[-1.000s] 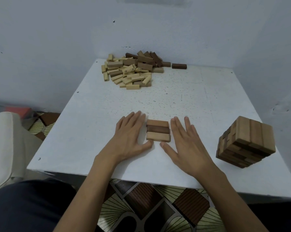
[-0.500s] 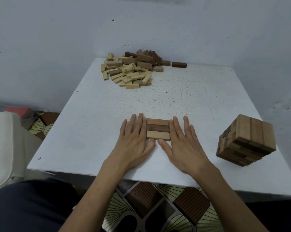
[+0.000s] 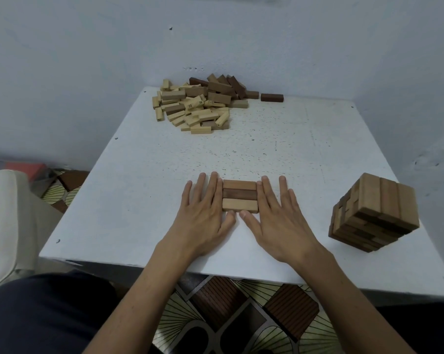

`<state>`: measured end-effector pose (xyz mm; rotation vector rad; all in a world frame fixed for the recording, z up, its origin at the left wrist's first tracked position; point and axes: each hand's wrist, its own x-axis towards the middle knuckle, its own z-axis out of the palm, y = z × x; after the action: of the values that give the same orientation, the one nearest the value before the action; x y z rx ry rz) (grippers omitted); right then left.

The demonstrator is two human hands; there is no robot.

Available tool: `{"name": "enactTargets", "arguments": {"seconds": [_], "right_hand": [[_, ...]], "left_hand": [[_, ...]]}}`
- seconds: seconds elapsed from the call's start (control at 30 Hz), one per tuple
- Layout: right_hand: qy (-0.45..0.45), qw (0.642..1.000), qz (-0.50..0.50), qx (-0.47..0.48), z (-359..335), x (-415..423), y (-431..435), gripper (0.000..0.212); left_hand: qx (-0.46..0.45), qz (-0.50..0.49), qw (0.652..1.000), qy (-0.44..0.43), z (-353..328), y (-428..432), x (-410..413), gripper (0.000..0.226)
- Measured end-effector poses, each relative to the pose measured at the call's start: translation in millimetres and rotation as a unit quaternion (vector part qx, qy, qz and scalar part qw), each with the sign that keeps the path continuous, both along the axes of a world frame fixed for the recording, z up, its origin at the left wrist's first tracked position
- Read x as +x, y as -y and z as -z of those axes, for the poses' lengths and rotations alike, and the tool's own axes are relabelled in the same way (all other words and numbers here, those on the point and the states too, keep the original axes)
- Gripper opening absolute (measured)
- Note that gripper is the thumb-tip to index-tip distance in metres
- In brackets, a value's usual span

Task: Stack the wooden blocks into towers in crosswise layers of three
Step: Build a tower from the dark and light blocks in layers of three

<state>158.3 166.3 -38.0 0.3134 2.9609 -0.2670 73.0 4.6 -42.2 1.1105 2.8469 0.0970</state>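
Here, just below the middle of the frame, a flat layer of three wooden blocks (image 3: pixel 239 196), pale, dark brown and pale, lies side by side on the white speckled surface (image 3: pixel 139 200). The left hand (image 3: pixel 203 215) lies flat with straight fingers against the layer's left ends. The right hand (image 3: pixel 277 218) lies the same way against its right ends, and both thumbs (image 3: pixel 229 218) touch the near long edge. Neither hand grips anything.

The step in hand looks like squaring up this base. To do it well, push inward evenly from both sides so the block ends line up flush. Let the thumbs close any gap between the rows without sliding the whole layer away. A true base matters, since the next three must lie across it.

Supply waits in the heap of loose pale and brown wooden blocks (image 3: pixel 200 103) at the upper middle. A finished brown block tower (image 3: pixel 374 215) stands at the right edge, well apart.
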Motion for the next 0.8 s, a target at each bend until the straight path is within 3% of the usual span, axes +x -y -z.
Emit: {"name": "enactTargets", "arguments": {"seconds": [0.13, 0.27, 0.47, 0.8], "right_hand": [[0.009, 1.0, 0.009, -0.019, -8, 1, -3, 0.087], [-0.019, 0.995, -0.002, -0.096, -14, 1, -10, 0.087], [-0.055, 0.98, -0.033, -0.189, -18, -1, -15, 0.083], [-0.066, 0.977, -0.031, -0.199, -14, -4, -20, 0.077]], "left_hand": [[0.008, 0.003, 1.0, 0.008, -1, 5, -4, 0.095], [0.035, 0.01, 0.999, 0.011, -1, 14, -16, 0.096], [0.175, 0.082, 0.976, 0.104, -8, 20, -33, 0.097], [0.221, 0.086, 0.96, 0.151, -6, 18, -42, 0.097]]}}
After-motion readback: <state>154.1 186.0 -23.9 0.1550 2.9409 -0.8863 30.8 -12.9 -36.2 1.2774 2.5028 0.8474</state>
